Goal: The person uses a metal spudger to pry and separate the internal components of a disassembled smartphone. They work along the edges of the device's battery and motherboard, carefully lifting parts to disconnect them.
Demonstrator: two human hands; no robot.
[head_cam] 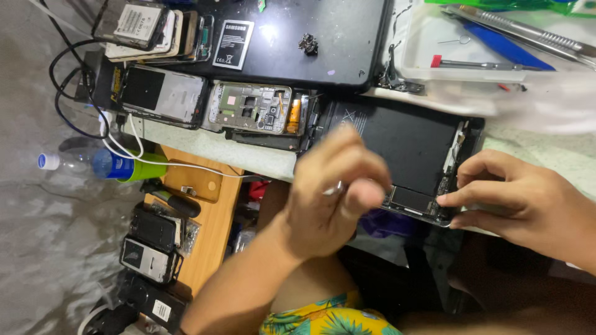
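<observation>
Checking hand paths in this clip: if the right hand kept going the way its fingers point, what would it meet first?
The right hand points leftward, with its fingertips already at the opened tablet. Going straight on, it would probably press along the tablet's exposed lower edge, then reach the blurred left hand. Depth between the hands is unclear.

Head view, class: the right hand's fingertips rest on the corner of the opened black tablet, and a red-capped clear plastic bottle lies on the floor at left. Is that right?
One detail is wrong. In the head view the clear plastic bottle has a blue cap, not red. The right hand does rest its fingertips on the opened black tablet.
</observation>
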